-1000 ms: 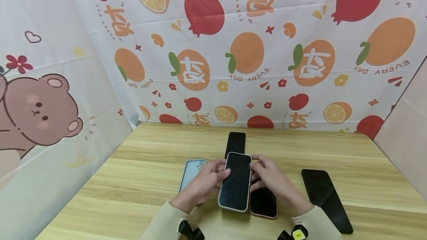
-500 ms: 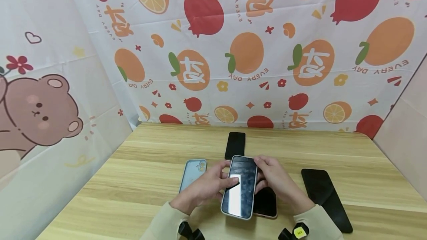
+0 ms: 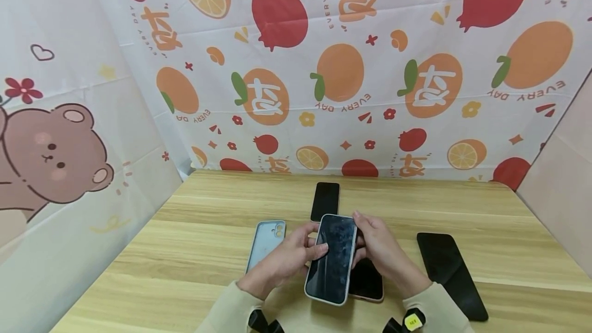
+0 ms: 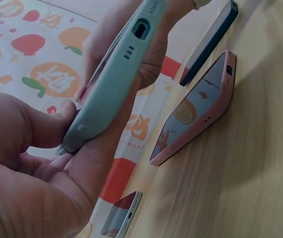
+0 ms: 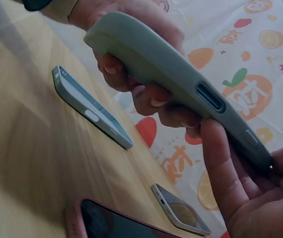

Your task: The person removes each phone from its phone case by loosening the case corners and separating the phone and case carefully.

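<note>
Both hands hold a smartphone point(image 3: 331, 261) in a pale green case point(image 4: 109, 84), raised above the table with its dark screen facing up. My left hand point(image 3: 289, 256) grips its left side; the thumb lies over the screen and curled fingers point(image 5: 153, 96) support the back. My right hand point(image 3: 381, 245) pinches the upper right edge, with the thumb near the top corner. In the right wrist view, one finger of the right hand point(image 5: 250, 193) lies against the case's back, by the side cutout. Just below the held phone, partly covered, is a pink-edged phone point(image 3: 367, 281).
An unfilled light blue phone case point(image 3: 264, 244) lies to the left on the wooden table point(image 3: 185, 261). Behind the hands is a black-screened phone point(image 3: 326, 201). A long dark flat slab point(image 3: 450, 274), phone-like in the left wrist view, lies right. A fruit-printed cloth point(image 3: 342, 132) hangs behind.
The phone has shifted slightly right and tilted. My right thumb has moved up to its top corner, and the left thumb reaches further over the screen. A bright reflection on the screen has gone.
</note>
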Available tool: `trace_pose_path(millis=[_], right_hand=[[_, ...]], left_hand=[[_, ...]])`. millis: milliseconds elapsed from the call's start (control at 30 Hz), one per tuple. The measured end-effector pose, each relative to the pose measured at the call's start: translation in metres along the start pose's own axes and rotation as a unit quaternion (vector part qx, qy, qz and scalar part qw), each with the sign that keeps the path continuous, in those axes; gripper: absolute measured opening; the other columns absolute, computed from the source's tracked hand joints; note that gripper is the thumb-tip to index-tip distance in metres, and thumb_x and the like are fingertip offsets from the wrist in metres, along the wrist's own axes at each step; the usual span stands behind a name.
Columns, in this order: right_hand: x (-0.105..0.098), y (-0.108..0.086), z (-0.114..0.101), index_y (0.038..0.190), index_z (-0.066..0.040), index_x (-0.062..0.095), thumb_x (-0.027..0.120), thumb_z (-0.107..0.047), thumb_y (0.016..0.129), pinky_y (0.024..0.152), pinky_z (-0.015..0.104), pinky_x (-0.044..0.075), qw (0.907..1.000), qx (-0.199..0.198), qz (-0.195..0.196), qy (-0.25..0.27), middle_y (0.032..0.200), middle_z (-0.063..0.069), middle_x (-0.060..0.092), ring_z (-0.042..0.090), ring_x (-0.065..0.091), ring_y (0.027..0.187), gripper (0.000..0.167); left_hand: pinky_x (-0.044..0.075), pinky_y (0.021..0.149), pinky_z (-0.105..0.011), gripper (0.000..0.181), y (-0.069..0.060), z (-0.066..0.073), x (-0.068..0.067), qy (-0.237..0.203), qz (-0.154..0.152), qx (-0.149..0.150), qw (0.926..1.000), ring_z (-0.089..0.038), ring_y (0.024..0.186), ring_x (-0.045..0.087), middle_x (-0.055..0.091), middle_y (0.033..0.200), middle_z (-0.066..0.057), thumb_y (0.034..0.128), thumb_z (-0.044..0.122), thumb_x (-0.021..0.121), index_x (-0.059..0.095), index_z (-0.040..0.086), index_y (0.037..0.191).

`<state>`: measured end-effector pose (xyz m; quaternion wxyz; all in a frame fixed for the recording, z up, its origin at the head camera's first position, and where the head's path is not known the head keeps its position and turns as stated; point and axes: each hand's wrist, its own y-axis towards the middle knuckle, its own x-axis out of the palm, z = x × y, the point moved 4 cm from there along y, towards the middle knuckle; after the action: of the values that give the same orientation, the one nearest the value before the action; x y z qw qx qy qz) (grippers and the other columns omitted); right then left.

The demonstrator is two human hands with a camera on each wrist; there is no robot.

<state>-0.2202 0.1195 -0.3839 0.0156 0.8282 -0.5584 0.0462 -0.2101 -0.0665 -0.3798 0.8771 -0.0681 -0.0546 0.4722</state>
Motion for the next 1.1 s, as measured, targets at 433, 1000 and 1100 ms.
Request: trace_pose_path(millis=[433,1000,1100], right_hand=[[0.0030,0.0013,0.0054,0.120,0.004,0.049,0.031,-0.039,0.109,0.053,0.027,0.056,0.9912,0.025,0.004,0.130,0.084,0.002,0.073,0.012,0.069,0.066,0.048],[-0.0030,0.0013,0.0048,0.107,0.000,0.055,0.030,-0.042,0.109,0.050,0.030,0.053,0.9966,0.028,0.057,0.054,0.073,0.001,0.066,0.013,0.061,0.058,0.049],[-0.0028,0.0015,0.0073,0.104,-0.005,0.054,0.030,-0.045,0.108,0.050,0.031,0.053,0.9950,0.037,0.062,0.069,0.075,0.001,0.064,0.013,0.060,0.060,0.046]], left_hand=[[0.058,0.064,-0.034,0.040,-0.0001,0.0040,0.0023,-0.021,-0.014,0.003,0.9997,-0.013,0.076,0.070,0.070,0.085,0.000,0.1009,0.013,0.056,0.042,0.002,0.137],[0.062,0.065,-0.039,0.042,-0.0032,0.0048,-0.0032,0.009,-0.029,-0.010,0.9995,-0.021,0.088,0.072,0.072,0.104,-0.014,0.1011,0.018,0.057,0.046,0.003,0.139],[0.061,0.062,-0.037,0.041,-0.0036,0.0049,-0.0033,0.003,-0.036,-0.008,0.9993,-0.020,0.088,0.071,0.072,0.104,-0.013,0.1009,0.016,0.057,0.047,0.001,0.137]])
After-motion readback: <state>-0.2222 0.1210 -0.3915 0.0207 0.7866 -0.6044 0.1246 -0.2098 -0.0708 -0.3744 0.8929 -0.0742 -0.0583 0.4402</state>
